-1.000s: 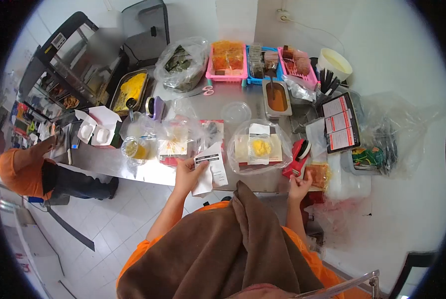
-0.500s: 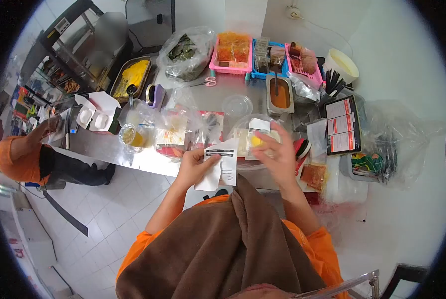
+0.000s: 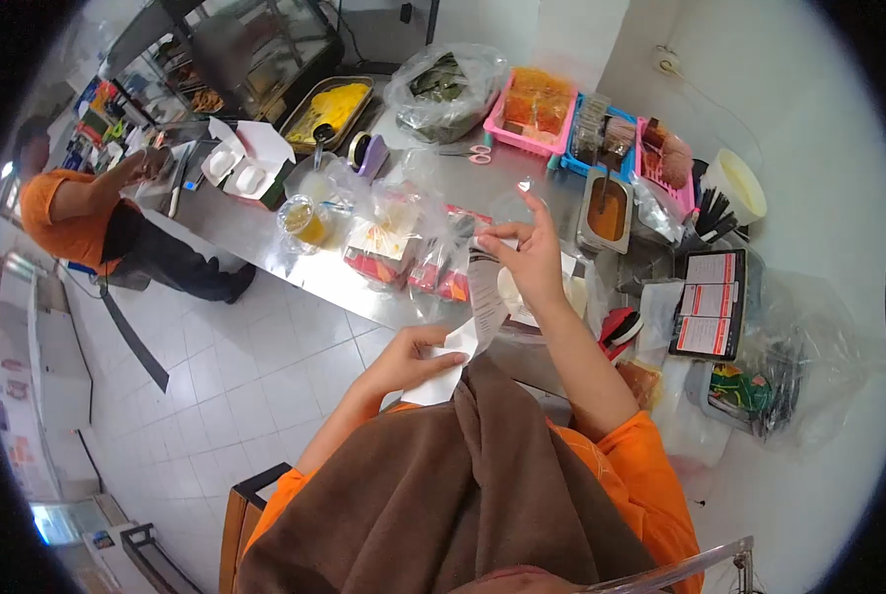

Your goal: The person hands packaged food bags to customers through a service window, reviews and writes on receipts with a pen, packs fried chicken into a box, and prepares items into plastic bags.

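A printed paper slip [image 3: 485, 297] stretches between my two hands, over the table's front edge. My left hand [image 3: 418, 364] is closed on its lower, folded white part. Thumb and fingers of my right hand [image 3: 530, 252] pinch its upper end, with the index finger raised. Behind my right forearm lies an open plastic bag [image 3: 593, 287] with paper and a pale round item, partly hidden. Left of the slip, bagged red-and-white packs [image 3: 384, 243] rest on the steel table [image 3: 265, 233]. A red and black tape dispenser [image 3: 621, 329] is right of my right forearm.
A lidded yellow cup [image 3: 304, 226], a white box [image 3: 250, 163] and a yellow food tray [image 3: 329, 107] stand left. Baskets [image 3: 530, 111], a sauce pan [image 3: 604, 210] and a tablet [image 3: 708, 302] are right. A co-worker [image 3: 77, 213] stands far left.
My right hand has come from beside the tape dispenser to the slip and now holds its upper end. The slip is stretched out. The view has turned, shifting the table contents rightward.
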Available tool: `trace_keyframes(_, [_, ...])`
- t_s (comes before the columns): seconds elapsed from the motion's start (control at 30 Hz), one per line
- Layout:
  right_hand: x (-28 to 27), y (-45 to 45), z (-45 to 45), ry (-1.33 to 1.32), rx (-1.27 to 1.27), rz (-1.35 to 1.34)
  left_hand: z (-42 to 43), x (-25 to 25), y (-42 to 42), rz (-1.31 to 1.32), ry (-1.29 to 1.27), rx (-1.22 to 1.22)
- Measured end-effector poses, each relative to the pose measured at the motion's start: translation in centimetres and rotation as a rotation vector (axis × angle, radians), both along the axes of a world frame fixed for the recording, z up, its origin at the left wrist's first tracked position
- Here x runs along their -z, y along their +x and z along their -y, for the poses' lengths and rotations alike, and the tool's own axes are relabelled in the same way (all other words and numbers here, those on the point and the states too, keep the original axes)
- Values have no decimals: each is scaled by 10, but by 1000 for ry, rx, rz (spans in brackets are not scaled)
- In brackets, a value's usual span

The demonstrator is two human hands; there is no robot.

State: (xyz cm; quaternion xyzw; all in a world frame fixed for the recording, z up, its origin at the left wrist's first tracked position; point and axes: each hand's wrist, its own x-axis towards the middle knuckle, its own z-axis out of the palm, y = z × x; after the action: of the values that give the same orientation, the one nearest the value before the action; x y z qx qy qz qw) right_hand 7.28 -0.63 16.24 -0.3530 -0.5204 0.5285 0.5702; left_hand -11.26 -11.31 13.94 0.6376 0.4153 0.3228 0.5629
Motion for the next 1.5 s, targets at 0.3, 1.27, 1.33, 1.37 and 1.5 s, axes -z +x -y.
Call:
trace_keyframes(0.3, [11,-5,8,103,-3,82,29,6,-5,-414,320,-414])
trace_keyframes(1.27, [115,-9,-113,-200,394,596,-95,118,-43,-208,-203,-108])
trace_keyframes(1.33, [133,-20,-122,-289,430,563,-101,124,-39,-238,-209,-134])
trace_keyframes(1.37, [140,-24,-125,-333,446,546,-103,124,-37,-218,-217,-133])
trace_keyframes(1.5, [161,-30,-126,-47,473,849,-107,129,-40,-221,-177,-97])
